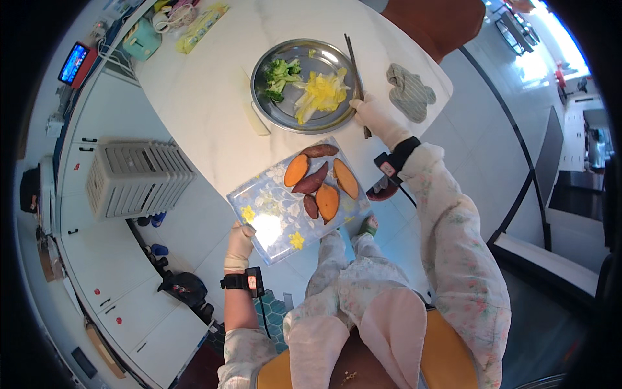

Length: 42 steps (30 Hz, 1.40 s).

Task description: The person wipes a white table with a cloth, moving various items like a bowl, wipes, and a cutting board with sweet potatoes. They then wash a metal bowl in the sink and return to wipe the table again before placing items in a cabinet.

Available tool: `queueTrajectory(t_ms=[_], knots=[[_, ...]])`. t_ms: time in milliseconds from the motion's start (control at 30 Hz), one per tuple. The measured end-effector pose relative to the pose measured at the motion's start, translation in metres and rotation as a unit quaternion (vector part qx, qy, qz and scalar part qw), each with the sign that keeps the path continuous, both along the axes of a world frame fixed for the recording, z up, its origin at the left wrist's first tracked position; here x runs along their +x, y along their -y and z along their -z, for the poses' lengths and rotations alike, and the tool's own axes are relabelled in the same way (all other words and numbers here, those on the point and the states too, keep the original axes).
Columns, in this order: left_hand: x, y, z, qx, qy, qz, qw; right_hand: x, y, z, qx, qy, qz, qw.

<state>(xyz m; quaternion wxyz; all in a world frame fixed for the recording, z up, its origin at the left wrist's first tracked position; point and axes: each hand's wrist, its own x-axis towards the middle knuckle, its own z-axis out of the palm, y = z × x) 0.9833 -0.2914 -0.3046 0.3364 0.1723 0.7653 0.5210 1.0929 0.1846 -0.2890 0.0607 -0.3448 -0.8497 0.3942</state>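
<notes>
My left hand (239,245), in a whitish glove, grips the near left corner of a blue floral tray (272,199). The tray overhangs the near table edge. On its right half lie several sweet potato halves (327,202), some with orange cut face up, some with skin up. My right hand (379,119), gloved too, has its fingertips on the right rim of a round metal plate (291,121). Dark chopsticks (352,58) run along that rim and pass under the hand. Broccoli florets (279,78) and yellow cabbage leaves (320,95) rest apart on the plate.
The white marbled table (194,107) also bears a striped cloth (413,92), a pale long object (255,119) left of the plate, a yellow packet (201,29) and a mint-green appliance (142,40). A grey slatted crate (138,180) stands on the floor at left. A brown chair (437,24) is behind.
</notes>
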Motion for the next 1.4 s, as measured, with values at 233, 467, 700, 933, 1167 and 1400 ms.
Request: queueTrajectory(t_ms=[233,467,700,933,1167,1400], knots=[[0.010,-0.021,-0.004,0.078,0.205,-0.052,0.974,0.145,0.015,-0.083,-0.210,-0.114,0.153,0.959],[-0.184,-0.142,-0.010,0.040,0.129,0.157,0.978,0.193,0.079,-0.067,-0.290,-0.279,0.338,0.851],[-0.384,-0.266,0.169,0.008,0.097,0.388,0.917,0.066,0.245,0.131,-0.242,-0.302,0.620,0.682],[-0.219,-0.367,0.098,-0.033,0.176,0.573,0.800,0.146,0.403,0.073,-0.164,-0.385,0.764,0.491],[0.405,-0.324,-0.019,-0.066,0.152,0.748,0.643,0.593,0.614,-0.084,-0.100,-0.408,0.863,0.281],[0.843,-0.170,-0.017,-0.134,0.194,0.816,0.528,0.856,0.823,-0.122,-0.024,-0.419,0.899,0.125]])
